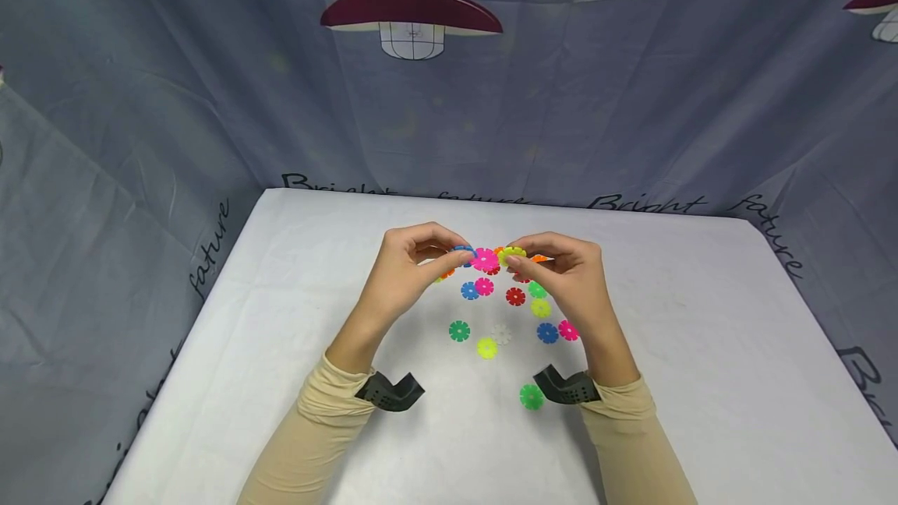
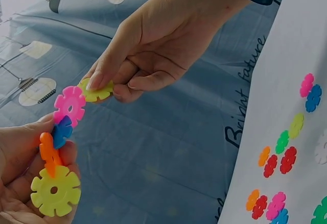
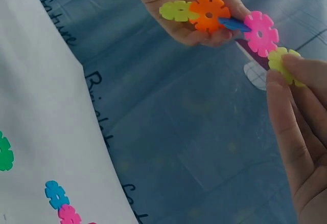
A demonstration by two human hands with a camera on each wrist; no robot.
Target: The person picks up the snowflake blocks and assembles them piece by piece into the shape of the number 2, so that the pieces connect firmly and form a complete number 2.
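Above the table, my left hand (image 1: 407,270) grips a short chain of notched interlocking plastic discs. In the left wrist view the chain runs from a yellow disc (image 2: 65,196) through an orange disc (image 2: 47,144) and a blue disc (image 2: 63,131) to a pink disc (image 2: 70,100). Thumb and fingers of my right hand (image 1: 571,271) pinch another yellow disc (image 3: 282,64). Its edge meets the pink disc's rim in the right wrist view; how deeply the notches engage cannot be told. My fingers partly cover the blue disc in the head view.
Several loose discs lie on the white table (image 1: 701,333) below and between my hands, among them a red disc (image 1: 515,297), a teal disc (image 1: 459,331) and a green disc (image 1: 532,397) near my right wrist. A grey printed curtain (image 1: 561,100) hangs behind the table.
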